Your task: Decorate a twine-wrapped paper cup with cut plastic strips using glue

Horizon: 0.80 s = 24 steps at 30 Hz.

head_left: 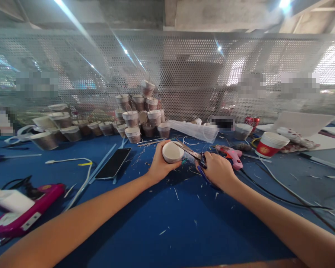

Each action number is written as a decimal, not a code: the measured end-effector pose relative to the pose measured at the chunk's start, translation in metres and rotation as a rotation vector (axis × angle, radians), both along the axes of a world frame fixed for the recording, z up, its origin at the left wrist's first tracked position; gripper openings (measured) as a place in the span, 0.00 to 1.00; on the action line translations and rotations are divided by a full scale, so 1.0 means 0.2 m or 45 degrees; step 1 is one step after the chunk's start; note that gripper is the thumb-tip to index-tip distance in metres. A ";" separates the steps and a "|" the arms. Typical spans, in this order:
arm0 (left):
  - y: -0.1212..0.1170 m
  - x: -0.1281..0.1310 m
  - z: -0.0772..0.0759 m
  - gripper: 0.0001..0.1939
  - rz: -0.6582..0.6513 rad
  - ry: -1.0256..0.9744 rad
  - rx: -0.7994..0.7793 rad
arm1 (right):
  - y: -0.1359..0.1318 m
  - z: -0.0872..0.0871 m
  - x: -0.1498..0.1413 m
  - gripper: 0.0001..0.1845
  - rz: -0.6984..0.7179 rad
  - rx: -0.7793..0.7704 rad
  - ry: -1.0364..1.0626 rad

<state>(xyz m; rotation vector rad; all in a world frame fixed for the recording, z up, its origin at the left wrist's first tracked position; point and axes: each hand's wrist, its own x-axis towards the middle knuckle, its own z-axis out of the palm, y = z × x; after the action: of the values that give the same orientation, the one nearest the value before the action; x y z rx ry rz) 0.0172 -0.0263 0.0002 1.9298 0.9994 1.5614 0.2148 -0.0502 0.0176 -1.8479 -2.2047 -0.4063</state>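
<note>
My left hand (159, 163) is wrapped round a small round cup (172, 152), whose pale circular face is turned toward me. In my right hand (219, 169) is a pair of scissors (194, 153) with dark blue handles. Their blades reach left across the right edge of the cup. Whether the blades touch it I cannot tell. A pink hot glue gun (232, 154) lies just beyond my right hand. To the left of my left hand rests a black smartphone (113, 163).
Several small buckets (130, 118) with pale rims are stacked at the back. A clear plastic bundle (195, 131) lies beside them. On the right stand red and white paper cups (271, 144). A magenta power strip (41, 204) sits at left. Scraps litter the blue table (145, 230).
</note>
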 end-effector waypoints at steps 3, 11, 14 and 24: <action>-0.02 0.01 0.02 0.33 0.024 0.038 0.060 | -0.01 0.01 -0.01 0.24 -0.036 0.020 -0.043; -0.02 0.00 0.01 0.32 0.087 0.106 0.132 | -0.02 0.00 -0.03 0.25 -0.079 0.053 -0.096; -0.03 0.00 0.01 0.32 0.092 0.130 0.163 | -0.02 0.00 -0.04 0.25 -0.084 0.047 -0.106; -0.03 0.00 0.01 0.32 0.112 0.167 0.221 | -0.02 0.00 -0.04 0.30 -0.080 0.010 -0.138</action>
<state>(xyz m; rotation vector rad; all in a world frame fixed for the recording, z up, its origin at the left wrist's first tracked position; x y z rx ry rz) 0.0180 -0.0319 0.0016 2.1568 1.0450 1.6352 0.2060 -0.0547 0.0179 -1.9380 -2.2139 -0.5383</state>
